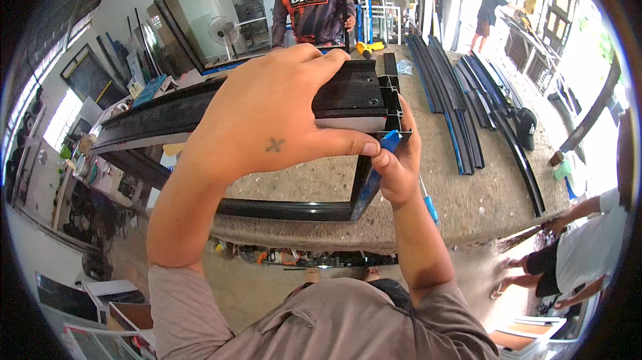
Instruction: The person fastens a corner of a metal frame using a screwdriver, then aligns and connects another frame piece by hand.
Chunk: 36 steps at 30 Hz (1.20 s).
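Observation:
A black metal frame (287,210) with a hollow profile (344,87) along its raised far side is in front of me. My left hand (267,109) lies across the top of this profile, fingers over the far edge and thumb along the near side. My right hand (400,176) grips the profile's open right end, its fingers behind and its thumb in front. Both thumbs meet at a strip of blue film (390,139) on that end. More blue film runs down the frame's right side. The fingertips of both hands are partly hidden.
Several black profiles (445,106) lie on the worn table (455,206), near a dark cap (526,127). A blue-handled screwdriver (429,207) is right of the frame, a yellow power tool (369,48) beyond. One person (311,16) stands opposite, another (588,246) at right.

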{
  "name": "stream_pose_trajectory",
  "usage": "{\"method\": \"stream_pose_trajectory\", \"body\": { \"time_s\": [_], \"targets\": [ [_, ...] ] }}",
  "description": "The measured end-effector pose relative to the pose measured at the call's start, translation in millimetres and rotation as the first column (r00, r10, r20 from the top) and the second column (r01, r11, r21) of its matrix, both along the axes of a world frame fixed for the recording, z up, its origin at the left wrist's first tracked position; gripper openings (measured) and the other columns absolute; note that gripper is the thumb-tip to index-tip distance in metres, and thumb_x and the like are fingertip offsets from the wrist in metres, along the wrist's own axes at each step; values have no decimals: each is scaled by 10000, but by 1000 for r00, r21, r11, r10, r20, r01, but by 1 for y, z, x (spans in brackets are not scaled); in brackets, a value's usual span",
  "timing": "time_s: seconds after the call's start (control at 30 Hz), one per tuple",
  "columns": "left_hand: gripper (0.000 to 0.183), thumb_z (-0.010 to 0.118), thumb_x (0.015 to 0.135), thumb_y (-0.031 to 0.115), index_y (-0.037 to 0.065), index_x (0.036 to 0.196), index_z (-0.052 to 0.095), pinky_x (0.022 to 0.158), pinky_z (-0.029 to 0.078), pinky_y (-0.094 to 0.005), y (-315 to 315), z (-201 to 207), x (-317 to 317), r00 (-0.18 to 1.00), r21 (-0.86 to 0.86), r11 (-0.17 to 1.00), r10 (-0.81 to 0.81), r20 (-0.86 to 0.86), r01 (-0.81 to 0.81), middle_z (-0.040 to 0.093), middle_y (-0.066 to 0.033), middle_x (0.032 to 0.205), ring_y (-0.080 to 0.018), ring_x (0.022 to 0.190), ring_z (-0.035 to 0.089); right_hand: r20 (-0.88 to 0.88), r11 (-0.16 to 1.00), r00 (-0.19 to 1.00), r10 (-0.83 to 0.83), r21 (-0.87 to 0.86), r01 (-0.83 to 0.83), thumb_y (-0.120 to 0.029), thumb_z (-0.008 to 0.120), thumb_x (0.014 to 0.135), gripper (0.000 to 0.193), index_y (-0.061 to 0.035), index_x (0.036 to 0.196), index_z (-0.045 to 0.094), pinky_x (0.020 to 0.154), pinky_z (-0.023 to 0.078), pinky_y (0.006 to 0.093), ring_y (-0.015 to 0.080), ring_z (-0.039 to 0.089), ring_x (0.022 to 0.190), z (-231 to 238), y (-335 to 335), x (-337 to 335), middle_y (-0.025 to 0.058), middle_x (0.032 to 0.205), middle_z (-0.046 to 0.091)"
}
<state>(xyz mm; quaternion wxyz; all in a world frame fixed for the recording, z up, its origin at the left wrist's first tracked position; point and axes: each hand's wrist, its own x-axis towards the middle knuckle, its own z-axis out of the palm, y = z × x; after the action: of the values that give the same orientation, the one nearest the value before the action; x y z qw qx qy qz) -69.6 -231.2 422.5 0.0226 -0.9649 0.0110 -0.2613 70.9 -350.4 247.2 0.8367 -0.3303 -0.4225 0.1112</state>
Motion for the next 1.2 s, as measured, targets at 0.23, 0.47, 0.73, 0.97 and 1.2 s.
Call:
{"method": "stream_pose_trajectory", "body": {
  "time_s": [0.23,0.47,0.73,0.97,1.2],
  "targets": [
    [933,883,656,584,-23,1317,630,840,545,-424,-1,3,-2,999,6,999,38,-10,-38,681,-169,1118,-367,1013,688,44,1000,999,6,-4,-6,-513,876,791,1139,49,1576,272,1123,438,423,271,573,1307,-8,4,8,162,1445,546],
    [940,879,663,583,5,1357,620,851,539,-433,0,3,1,999,5,999,40,-28,-40,674,-162,1097,-371,1006,683,25,998,998,-53,27,53,-489,856,818,1106,37,1587,259,1141,414,434,283,538,1347,-26,6,14,169,1471,521],
    [942,875,670,581,5,1367,612,851,536,-438,4,0,3,999,-5,999,37,-22,-37,666,-170,1101,-382,1005,674,33,999,999,-39,8,39,-479,833,839,1081,30,1592,248,1150,404,439,288,533,1347,-23,5,13,168,1475,515],
    [943,875,671,578,-4,1363,609,843,529,-435,4,3,6,998,-2,999,41,-41,-41,655,-165,1077,-379,999,666,55,999,998,-38,7,37,-494,841,827,1091,46,1577,262,1146,411,431,285,542,1338,-15,6,15,166,1460,527],
    [937,852,689,602,-2,1363,609,826,529,-444,8,1,10,999,2,999,34,-32,-34,653,-164,1057,-381,975,669,26,1000,999,-27,-1,27,-502,856,810,1094,49,1563,286,1127,432,412,267,570,1305,-16,8,17,156,1428,555]
  ]
}}
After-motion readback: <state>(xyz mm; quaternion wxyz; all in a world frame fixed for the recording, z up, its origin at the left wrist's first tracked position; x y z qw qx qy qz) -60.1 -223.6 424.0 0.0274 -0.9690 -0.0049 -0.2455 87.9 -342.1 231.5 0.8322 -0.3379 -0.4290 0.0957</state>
